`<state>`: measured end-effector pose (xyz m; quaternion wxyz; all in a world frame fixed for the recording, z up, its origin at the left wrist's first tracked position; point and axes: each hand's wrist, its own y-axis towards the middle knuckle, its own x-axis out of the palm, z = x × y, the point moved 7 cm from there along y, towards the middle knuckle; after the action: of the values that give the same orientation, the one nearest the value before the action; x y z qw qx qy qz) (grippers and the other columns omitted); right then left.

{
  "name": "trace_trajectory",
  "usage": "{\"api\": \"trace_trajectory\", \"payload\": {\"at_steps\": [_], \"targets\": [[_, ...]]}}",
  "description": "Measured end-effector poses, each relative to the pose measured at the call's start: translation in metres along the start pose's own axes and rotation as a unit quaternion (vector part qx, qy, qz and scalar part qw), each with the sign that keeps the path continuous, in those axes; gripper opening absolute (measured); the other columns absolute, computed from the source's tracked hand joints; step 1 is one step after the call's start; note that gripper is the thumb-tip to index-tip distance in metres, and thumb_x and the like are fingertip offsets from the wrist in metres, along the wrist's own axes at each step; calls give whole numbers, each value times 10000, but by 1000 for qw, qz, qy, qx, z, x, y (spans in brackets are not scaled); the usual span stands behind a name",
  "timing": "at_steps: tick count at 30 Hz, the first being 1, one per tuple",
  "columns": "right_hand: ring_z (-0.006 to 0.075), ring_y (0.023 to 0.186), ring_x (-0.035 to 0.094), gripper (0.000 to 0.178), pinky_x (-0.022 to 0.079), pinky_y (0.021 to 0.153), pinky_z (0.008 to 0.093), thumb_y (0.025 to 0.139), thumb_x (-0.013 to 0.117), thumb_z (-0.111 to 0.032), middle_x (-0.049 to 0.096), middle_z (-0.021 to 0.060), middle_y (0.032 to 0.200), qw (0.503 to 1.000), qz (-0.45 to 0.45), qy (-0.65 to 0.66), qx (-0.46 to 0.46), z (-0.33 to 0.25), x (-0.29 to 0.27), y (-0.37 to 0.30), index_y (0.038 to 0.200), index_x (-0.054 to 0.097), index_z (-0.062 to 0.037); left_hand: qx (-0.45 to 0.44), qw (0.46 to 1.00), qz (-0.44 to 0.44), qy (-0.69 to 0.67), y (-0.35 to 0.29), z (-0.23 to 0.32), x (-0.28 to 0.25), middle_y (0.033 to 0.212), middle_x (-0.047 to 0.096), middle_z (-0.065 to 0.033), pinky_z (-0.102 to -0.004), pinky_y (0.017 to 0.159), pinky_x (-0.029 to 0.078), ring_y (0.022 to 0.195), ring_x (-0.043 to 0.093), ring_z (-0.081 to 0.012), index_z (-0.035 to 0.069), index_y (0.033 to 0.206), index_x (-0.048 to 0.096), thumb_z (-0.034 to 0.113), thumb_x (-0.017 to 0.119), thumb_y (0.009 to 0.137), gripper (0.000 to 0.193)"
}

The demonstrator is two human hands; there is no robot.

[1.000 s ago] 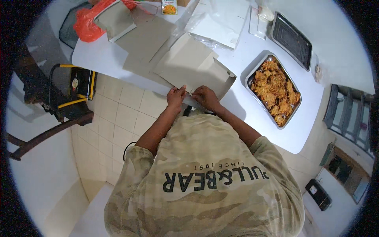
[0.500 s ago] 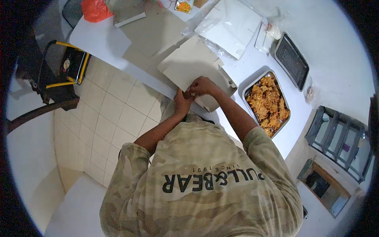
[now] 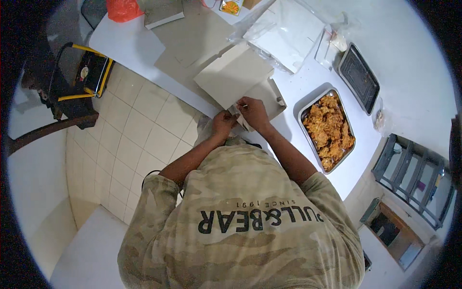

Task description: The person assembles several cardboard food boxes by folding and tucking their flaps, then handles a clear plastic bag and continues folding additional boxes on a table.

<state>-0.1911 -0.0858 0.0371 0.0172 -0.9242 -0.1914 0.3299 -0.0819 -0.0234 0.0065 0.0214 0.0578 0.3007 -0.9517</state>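
A light grey-brown cardboard box (image 3: 232, 73), its lid folded back, stands on the white table close to my body. At its near left corner my left hand (image 3: 224, 125) grips the cardboard with bent fingers. My right hand (image 3: 253, 113) pinches a small flap at that same corner, the fingertips of both hands nearly meeting. My hands partly hide the corner. Right of the box, a metal tray (image 3: 303, 126) holds a heap of golden-brown fried food (image 3: 329, 129).
An empty dark tray (image 3: 359, 78) lies at the far right. White flat sheets in clear plastic (image 3: 285, 33) are beyond the box. A red plastic bag (image 3: 124, 9) and a grey box (image 3: 163, 13) sit far left. A yellow-and-black framed object (image 3: 91, 72) stands beside the table.
My right hand has drawn slightly up and away from my left, and a flap now shows between the fingers. The left hand stays at the corner. The view has shifted slightly.
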Motion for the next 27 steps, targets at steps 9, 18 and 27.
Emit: {"api": "trace_trajectory", "payload": {"at_steps": [9, 18, 27], "targets": [[184, 676, 602, 141, 486, 604, 299, 705, 634, -127, 608, 102, 712, 996, 46, 54, 46, 24, 17, -19, 779, 585, -18, -35, 998, 29, 37, -3, 2, -9, 828, 590, -60, -273, 644, 453, 707, 545, -145, -10, 923, 551, 156, 572, 812, 200], [124, 680, 570, 176, 490, 589, 269, 700, 642, -111, 566, 69, 710, 968, 87, 205, 120, 15, 40, -3, 782, 526, -7, 7, 993, 72, -94, 9, -2, -28, 949, 551, -84, -286, 752, 434, 868, 523, -152, 3, 1018, 497, 108, 560, 809, 242], [190, 710, 586, 123, 479, 630, 285, 731, 584, -73, 584, 111, 797, 995, 18, 94, -7, 17, 26, 26, 829, 541, -11, 6, 992, 103, -67, 8, -26, -32, 964, 554, -88, -296, 774, 426, 897, 539, -182, 1, 1006, 489, 108, 618, 749, 307]]}}
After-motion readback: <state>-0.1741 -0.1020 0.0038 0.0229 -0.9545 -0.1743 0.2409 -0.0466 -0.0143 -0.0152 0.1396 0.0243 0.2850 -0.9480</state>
